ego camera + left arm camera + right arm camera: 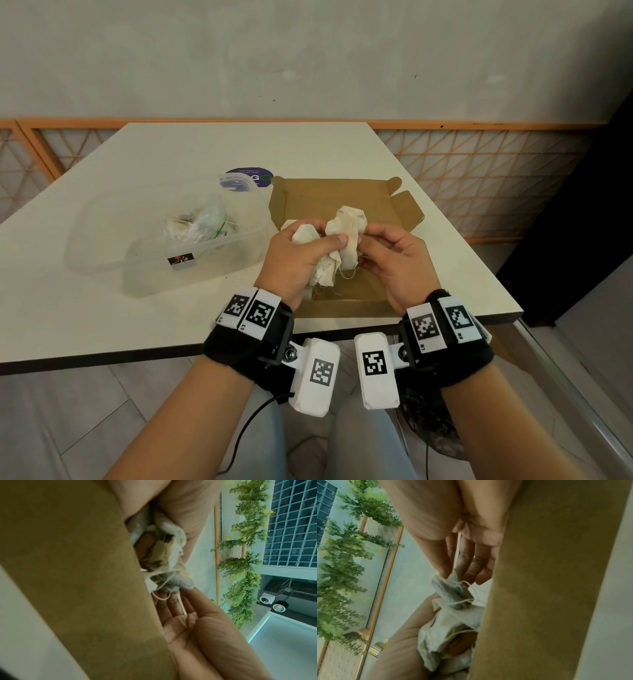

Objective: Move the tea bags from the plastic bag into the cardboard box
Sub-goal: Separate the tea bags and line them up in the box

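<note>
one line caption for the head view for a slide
Left hand grips a clump of tea bags above the open cardboard box while the right hand pinches one.

The head view is evenly and softly lit, bright without harsh glare; the pale surface (102,212) shows only faint, diffuse shadows, and a deeper shadow lies inside the cardboard box (342,298) beneath the hands. Straight lines bow toward the edges of this wide-angle picture, and the right margin falls to near black. Both wrist views are dimmer, with a greenish-blue cast. In them the cardboard close to the lens is a soft, unfocused brown mass, the tea bags (164,555) are slightly blurred, and the background foliage (342,561) smears at the edges.
</note>
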Action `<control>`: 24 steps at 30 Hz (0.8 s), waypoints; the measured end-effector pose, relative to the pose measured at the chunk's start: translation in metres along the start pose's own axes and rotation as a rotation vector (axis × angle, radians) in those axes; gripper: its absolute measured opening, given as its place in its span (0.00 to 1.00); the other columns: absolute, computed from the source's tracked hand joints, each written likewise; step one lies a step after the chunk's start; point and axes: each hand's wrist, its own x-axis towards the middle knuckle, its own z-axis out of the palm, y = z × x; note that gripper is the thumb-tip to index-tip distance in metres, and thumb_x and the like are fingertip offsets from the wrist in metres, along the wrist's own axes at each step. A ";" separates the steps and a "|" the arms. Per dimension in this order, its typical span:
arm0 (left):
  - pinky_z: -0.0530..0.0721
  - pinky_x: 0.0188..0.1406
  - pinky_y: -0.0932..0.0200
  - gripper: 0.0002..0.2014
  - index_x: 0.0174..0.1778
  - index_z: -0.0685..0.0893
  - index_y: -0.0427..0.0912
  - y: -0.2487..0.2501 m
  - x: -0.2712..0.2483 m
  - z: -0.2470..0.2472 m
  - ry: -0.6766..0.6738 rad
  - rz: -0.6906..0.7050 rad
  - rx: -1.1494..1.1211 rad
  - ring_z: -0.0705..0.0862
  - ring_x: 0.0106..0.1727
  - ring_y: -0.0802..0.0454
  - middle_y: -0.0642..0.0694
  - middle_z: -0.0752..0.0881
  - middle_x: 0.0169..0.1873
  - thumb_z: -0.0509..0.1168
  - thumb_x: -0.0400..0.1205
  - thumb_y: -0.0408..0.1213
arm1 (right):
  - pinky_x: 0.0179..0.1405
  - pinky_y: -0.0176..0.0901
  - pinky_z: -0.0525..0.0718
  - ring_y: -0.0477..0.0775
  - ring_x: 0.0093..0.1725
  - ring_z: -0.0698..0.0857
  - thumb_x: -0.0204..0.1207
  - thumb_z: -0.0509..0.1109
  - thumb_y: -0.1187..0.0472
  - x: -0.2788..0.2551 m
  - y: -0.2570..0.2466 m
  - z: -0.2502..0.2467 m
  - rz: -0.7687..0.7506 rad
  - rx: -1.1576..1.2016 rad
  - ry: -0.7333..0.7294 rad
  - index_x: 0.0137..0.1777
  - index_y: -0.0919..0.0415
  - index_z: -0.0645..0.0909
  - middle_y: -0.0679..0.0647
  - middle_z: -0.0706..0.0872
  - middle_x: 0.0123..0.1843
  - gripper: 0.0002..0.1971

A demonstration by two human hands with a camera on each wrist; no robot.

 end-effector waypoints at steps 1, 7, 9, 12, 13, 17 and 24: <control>0.85 0.32 0.57 0.12 0.31 0.85 0.48 0.000 0.000 0.000 0.008 0.007 0.001 0.85 0.35 0.47 0.45 0.87 0.32 0.75 0.70 0.25 | 0.43 0.44 0.86 0.52 0.37 0.86 0.73 0.68 0.73 0.000 0.000 0.000 0.000 -0.006 0.013 0.47 0.62 0.84 0.53 0.90 0.35 0.08; 0.85 0.33 0.54 0.13 0.28 0.86 0.49 0.000 -0.001 0.000 -0.003 0.019 0.025 0.85 0.34 0.48 0.46 0.87 0.30 0.76 0.70 0.26 | 0.50 0.54 0.86 0.56 0.44 0.87 0.70 0.71 0.64 -0.001 -0.004 0.003 0.004 0.007 0.060 0.46 0.57 0.86 0.55 0.90 0.40 0.06; 0.85 0.31 0.56 0.13 0.27 0.86 0.49 0.000 -0.001 0.000 0.004 0.027 0.023 0.84 0.32 0.50 0.47 0.86 0.29 0.76 0.70 0.26 | 0.53 0.59 0.85 0.58 0.47 0.86 0.74 0.69 0.66 -0.001 -0.004 0.003 0.012 0.006 0.103 0.43 0.58 0.87 0.58 0.89 0.42 0.06; 0.84 0.30 0.57 0.15 0.24 0.86 0.50 0.000 -0.001 0.000 0.009 0.024 0.011 0.84 0.31 0.51 0.48 0.85 0.30 0.76 0.70 0.26 | 0.57 0.64 0.82 0.61 0.48 0.84 0.76 0.68 0.66 0.002 -0.003 0.002 0.030 0.012 0.192 0.43 0.60 0.85 0.63 0.87 0.45 0.04; 0.84 0.28 0.57 0.15 0.24 0.86 0.50 0.000 -0.001 0.000 -0.002 0.020 0.002 0.83 0.30 0.51 0.48 0.85 0.29 0.75 0.70 0.25 | 0.57 0.66 0.81 0.62 0.49 0.84 0.76 0.68 0.65 0.003 -0.001 0.001 0.036 0.001 0.208 0.43 0.60 0.84 0.64 0.87 0.46 0.04; 0.84 0.29 0.60 0.10 0.32 0.84 0.43 0.000 -0.002 0.000 -0.023 0.032 0.014 0.84 0.31 0.52 0.46 0.85 0.31 0.75 0.70 0.24 | 0.52 0.60 0.83 0.62 0.44 0.83 0.76 0.68 0.69 0.003 0.002 0.001 0.038 -0.062 0.117 0.45 0.62 0.85 0.66 0.86 0.41 0.05; 0.85 0.31 0.60 0.09 0.34 0.84 0.42 -0.002 0.002 0.000 0.044 0.005 0.017 0.85 0.33 0.52 0.44 0.86 0.33 0.76 0.70 0.25 | 0.43 0.50 0.83 0.55 0.39 0.83 0.72 0.71 0.70 0.001 -0.001 0.001 -0.015 0.018 0.082 0.44 0.58 0.80 0.53 0.87 0.35 0.06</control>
